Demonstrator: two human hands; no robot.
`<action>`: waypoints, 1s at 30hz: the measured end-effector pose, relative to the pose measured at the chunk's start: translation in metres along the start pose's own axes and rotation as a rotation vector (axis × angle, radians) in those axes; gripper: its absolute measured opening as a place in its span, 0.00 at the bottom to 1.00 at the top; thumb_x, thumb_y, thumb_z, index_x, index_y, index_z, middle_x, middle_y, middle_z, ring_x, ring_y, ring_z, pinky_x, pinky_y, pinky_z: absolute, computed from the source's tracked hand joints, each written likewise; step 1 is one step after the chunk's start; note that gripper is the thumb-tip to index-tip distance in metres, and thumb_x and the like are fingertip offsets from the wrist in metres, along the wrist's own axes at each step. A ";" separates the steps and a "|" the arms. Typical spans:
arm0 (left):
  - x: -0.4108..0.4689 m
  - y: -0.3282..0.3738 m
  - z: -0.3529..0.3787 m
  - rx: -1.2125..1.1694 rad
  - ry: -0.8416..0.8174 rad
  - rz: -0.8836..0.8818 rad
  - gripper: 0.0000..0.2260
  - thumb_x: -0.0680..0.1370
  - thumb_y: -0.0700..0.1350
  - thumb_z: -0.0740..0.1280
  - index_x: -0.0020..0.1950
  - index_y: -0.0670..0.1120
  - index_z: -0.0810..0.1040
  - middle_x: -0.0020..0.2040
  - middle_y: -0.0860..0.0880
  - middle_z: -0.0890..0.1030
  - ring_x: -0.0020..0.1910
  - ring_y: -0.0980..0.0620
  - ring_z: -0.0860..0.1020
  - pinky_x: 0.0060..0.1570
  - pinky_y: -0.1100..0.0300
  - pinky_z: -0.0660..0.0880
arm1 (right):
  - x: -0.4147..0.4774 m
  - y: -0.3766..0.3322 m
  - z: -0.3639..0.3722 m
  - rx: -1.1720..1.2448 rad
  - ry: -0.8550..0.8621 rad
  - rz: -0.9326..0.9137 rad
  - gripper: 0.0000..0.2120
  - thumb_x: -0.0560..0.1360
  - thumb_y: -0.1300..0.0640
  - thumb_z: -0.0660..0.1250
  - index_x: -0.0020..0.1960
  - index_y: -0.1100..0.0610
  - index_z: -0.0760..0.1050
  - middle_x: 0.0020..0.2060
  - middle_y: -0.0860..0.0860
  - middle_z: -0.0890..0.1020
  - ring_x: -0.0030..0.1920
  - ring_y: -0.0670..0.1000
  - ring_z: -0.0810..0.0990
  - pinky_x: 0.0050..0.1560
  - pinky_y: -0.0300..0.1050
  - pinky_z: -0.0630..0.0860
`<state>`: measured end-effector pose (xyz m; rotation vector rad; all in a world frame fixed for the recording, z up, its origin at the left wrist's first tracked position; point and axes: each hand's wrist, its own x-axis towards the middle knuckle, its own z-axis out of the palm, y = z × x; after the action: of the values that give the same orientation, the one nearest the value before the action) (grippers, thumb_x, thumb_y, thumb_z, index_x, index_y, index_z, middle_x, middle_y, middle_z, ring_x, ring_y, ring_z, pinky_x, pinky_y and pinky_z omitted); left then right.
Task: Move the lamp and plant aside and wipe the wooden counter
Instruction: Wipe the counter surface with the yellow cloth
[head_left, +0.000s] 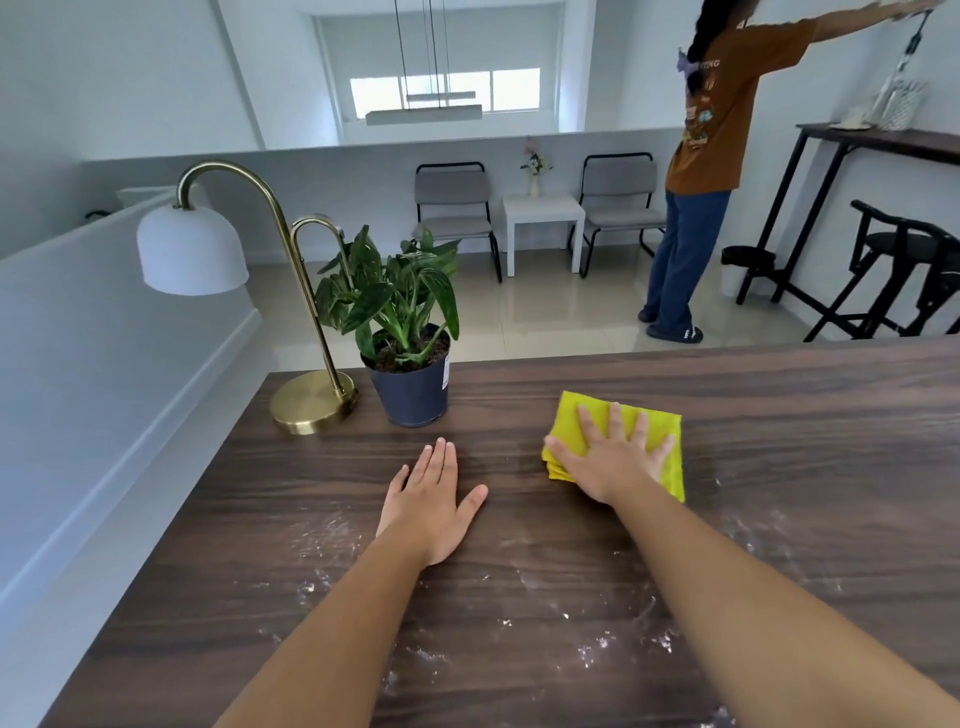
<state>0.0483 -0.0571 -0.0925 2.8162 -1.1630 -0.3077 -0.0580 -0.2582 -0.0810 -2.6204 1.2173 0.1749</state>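
Note:
A brass lamp (311, 400) with a white dome shade stands at the far left corner of the dark wooden counter (779, 441). Right beside it is a leafy plant in a dark blue pot (413, 392). My left hand (434, 501) lies flat on the counter in front of the pot, fingers together, holding nothing. My right hand (610, 457) presses flat, fingers spread, on a folded yellow cloth (660, 431) to the right of the plant. White powdery smears (332, 535) cover the near part of the counter.
A white ledge (104, 338) borders the counter's left side. Beyond the far edge, on a lower floor, a person in a brown shirt (711, 130) stands near a black high table (878, 140), a black stool (904, 260), two grey chairs and a small white table (543, 210).

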 end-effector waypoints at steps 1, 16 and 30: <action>0.001 0.000 0.001 0.003 0.005 -0.009 0.33 0.80 0.62 0.44 0.78 0.45 0.39 0.79 0.49 0.40 0.78 0.53 0.40 0.76 0.53 0.43 | 0.001 -0.018 0.003 -0.010 -0.007 -0.048 0.40 0.70 0.24 0.41 0.76 0.40 0.39 0.78 0.51 0.40 0.77 0.62 0.37 0.70 0.70 0.36; -0.001 0.000 -0.004 -0.027 -0.029 -0.024 0.31 0.82 0.58 0.45 0.78 0.43 0.40 0.79 0.47 0.40 0.78 0.52 0.40 0.76 0.55 0.41 | 0.015 0.057 -0.005 -0.029 0.051 0.026 0.28 0.80 0.42 0.42 0.78 0.47 0.40 0.78 0.49 0.43 0.78 0.54 0.41 0.76 0.58 0.43; 0.009 -0.003 -0.005 -0.097 -0.070 -0.094 0.25 0.82 0.50 0.39 0.79 0.45 0.45 0.79 0.43 0.42 0.78 0.49 0.41 0.77 0.52 0.46 | -0.010 -0.009 0.012 -0.095 0.015 -0.482 0.26 0.81 0.42 0.44 0.77 0.43 0.43 0.78 0.44 0.46 0.78 0.49 0.43 0.76 0.54 0.42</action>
<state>0.0571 -0.0615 -0.0898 2.8005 -1.0008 -0.4594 -0.0578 -0.2421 -0.0890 -2.9081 0.5619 0.1237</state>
